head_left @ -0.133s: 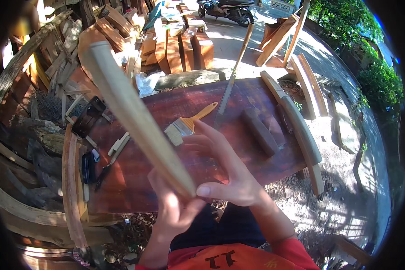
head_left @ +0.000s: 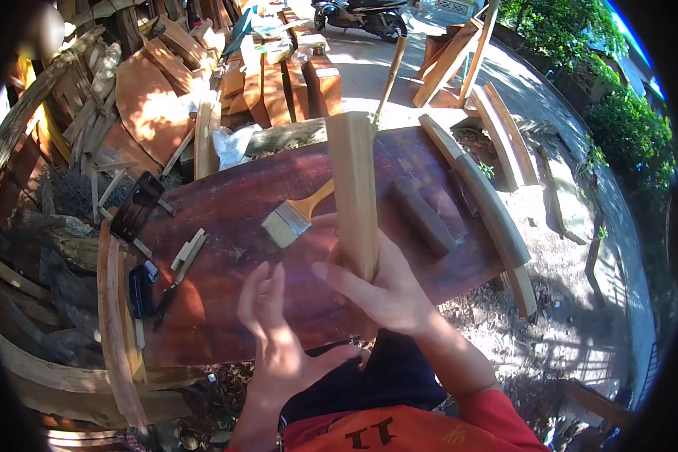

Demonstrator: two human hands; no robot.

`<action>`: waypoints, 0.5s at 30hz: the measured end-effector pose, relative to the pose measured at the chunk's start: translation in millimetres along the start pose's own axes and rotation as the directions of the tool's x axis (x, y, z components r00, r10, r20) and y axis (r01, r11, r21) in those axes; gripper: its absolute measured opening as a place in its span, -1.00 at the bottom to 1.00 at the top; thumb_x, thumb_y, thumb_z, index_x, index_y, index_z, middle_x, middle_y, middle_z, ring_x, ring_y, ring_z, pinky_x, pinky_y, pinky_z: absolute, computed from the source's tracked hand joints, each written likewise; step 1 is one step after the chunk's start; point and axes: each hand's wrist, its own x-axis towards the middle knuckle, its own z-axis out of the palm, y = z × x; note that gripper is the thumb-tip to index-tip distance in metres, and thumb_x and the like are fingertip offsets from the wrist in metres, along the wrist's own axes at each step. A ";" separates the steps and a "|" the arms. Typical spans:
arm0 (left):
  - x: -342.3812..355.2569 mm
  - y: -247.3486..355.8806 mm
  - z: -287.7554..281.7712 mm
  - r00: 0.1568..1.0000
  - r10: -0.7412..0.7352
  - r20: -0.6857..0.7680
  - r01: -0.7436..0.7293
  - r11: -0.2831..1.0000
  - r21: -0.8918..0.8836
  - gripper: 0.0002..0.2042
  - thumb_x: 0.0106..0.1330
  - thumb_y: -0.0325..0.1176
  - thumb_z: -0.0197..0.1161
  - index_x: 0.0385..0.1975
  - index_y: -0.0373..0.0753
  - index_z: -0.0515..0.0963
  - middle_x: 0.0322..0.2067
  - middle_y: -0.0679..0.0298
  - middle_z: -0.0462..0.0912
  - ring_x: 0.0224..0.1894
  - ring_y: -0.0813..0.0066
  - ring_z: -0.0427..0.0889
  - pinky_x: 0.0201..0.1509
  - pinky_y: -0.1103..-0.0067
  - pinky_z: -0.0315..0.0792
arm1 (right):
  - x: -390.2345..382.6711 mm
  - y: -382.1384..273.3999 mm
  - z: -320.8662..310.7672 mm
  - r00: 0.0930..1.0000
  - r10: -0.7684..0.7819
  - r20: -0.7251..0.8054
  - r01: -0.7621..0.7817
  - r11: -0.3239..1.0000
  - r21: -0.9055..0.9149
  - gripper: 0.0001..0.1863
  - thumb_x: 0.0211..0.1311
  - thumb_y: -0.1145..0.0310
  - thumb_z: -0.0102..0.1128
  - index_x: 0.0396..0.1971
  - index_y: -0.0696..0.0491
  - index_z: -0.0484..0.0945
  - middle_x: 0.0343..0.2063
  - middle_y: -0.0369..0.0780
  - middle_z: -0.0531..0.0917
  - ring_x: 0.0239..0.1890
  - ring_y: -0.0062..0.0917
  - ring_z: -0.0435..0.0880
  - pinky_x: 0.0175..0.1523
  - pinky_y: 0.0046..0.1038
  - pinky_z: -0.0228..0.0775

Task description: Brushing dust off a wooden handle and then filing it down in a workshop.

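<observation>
My right hand [head_left: 395, 290] is closed round the lower part of a pale, smooth wooden piece [head_left: 354, 188], which points up and away over the dark red wooden table [head_left: 226, 309]. Left of it, my left hand [head_left: 285, 354] is open, with thumb and fingers apart and nothing in them. Past the hands, a flat paintbrush [head_left: 288, 222] with pale bristles and a yellow handle lies on the tabletop; the wooden piece covers the handle's end. To the right of my right hand rests a dark brown wooden block [head_left: 422, 218].
Curved wooden lengths [head_left: 490, 200] run along the table's right side, and planks [head_left: 117, 316] along its left. A black case [head_left: 141, 290] and small pale sticks [head_left: 188, 250] lie at the left. Behind are stacked timber blocks [head_left: 275, 90] and a parked motorbike [head_left: 361, 16].
The wooden piece has swung from leaning far left to nearly upright. My left hand has let go of its lower end and moved left; my right hand has closed round it.
</observation>
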 end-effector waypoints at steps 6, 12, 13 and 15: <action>-22.9 -22.1 -23.4 0.938 -0.281 -0.204 0.314 0.938 0.149 -0.09 0.17 -0.21 0.47 0.45 -0.42 0.10 0.32 -0.09 0.12 0.39 -0.01 0.17 0.46 0.18 0.20 | -11.0 5.3 -9.4 0.989 -0.114 0.098 0.150 0.710 -0.688 -0.57 0.35 0.21 0.31 0.05 0.14 0.43 -0.35 0.02 0.67 -0.28 0.03 0.69 -0.17 -0.09 0.50; -35.3 -24.8 -26.7 0.934 -0.085 -0.348 0.174 0.957 0.234 -0.40 0.28 -0.27 0.28 0.28 -0.41 0.33 0.22 -0.01 0.28 0.26 0.13 0.30 0.40 0.23 0.21 | -12.3 9.7 -5.9 0.918 0.187 0.349 0.197 0.550 -0.812 -0.50 0.16 0.18 0.44 0.01 0.11 0.49 -0.17 -0.07 0.63 -0.07 -0.13 0.67 0.02 -0.15 0.47; -33.7 -24.3 -25.5 0.947 -0.089 -0.308 0.172 0.952 0.254 -0.40 0.28 -0.27 0.28 0.28 -0.41 0.33 0.22 -0.01 0.28 0.26 0.13 0.30 0.40 0.23 0.21 | -11.0 11.2 -4.8 0.917 0.105 0.385 0.283 0.511 -0.812 -0.51 0.17 0.18 0.45 0.01 0.10 0.51 -0.13 -0.10 0.61 0.01 -0.18 0.64 0.09 -0.17 0.43; -29.4 -22.4 -22.6 0.947 -0.217 -0.236 0.270 0.936 0.226 -0.47 0.25 -0.36 0.33 0.23 -0.33 0.43 0.22 0.03 0.31 0.25 0.12 0.32 0.38 0.25 0.24 | -9.4 13.5 -3.7 0.940 0.046 0.338 0.272 0.499 -0.823 -0.50 0.16 0.15 0.46 0.02 0.08 0.55 -0.10 -0.12 0.61 0.02 -0.19 0.61 0.11 -0.19 0.41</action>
